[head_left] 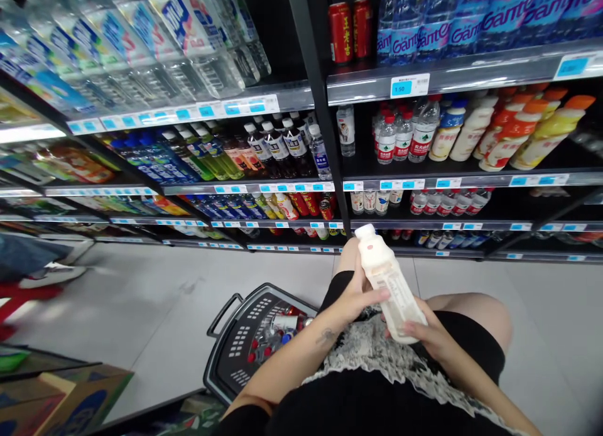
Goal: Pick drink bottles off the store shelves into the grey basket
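Observation:
A cream-white plastic drink bottle with a white cap is held tilted above my lap, its printed label side turned up. My left hand wraps its left side around the middle, thumb lying across the label. Lower down, near the base, my right hand grips the right side with the thumb on the front. To the left of my knees a dark shopping basket stands on the floor, with several bottles with red and blue caps inside it.
Shelves of drinks fill the view ahead, with red cans and water bottles above. Cardboard boxes stand at the lower left. At the left edge, another person's shoe shows by a red object. Tiled floor lies between.

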Tool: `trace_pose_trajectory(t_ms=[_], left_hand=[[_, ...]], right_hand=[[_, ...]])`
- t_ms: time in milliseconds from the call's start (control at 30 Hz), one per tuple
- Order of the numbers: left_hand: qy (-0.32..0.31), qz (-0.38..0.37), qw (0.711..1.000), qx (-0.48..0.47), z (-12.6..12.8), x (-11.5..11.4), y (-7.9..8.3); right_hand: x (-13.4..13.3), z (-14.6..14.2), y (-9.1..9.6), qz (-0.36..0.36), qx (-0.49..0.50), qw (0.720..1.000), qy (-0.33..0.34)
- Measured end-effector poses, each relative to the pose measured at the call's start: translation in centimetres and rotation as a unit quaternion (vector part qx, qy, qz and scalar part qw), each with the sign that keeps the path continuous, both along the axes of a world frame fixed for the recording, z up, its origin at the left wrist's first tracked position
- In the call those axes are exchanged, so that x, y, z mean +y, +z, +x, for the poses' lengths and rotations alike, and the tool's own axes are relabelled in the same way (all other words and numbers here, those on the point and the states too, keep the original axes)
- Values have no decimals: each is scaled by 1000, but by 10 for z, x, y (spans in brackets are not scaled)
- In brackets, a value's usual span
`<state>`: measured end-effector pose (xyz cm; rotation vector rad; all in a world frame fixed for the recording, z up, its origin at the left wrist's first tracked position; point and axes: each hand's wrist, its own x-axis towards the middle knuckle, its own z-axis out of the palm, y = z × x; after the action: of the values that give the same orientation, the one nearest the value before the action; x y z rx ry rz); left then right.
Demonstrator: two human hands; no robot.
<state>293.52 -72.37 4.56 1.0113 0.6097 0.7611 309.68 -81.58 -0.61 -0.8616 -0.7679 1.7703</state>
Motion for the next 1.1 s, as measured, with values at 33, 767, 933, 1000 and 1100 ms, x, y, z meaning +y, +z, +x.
trace_pose_trajectory(t_ms=[33,767,933,1000,1100], left_hand=[[-23,9,1000,11,-1,-4,-1],[137,-43,986,89,0,-7,-4],[152,-139,970,129,1,3,-29],[177,-140,962,151,0,7,-44],[202,-136,955,171,-1,19,-61]], right_hand=[[-4,-3,0,0,6,1000,1],[13,-21,-8,322,-605,657,-314],[21,-2,-38,316,-642,662,-222],[21,9,-56,296,-643,683,-177],[13,33,-97,160,-687,637,-309]])
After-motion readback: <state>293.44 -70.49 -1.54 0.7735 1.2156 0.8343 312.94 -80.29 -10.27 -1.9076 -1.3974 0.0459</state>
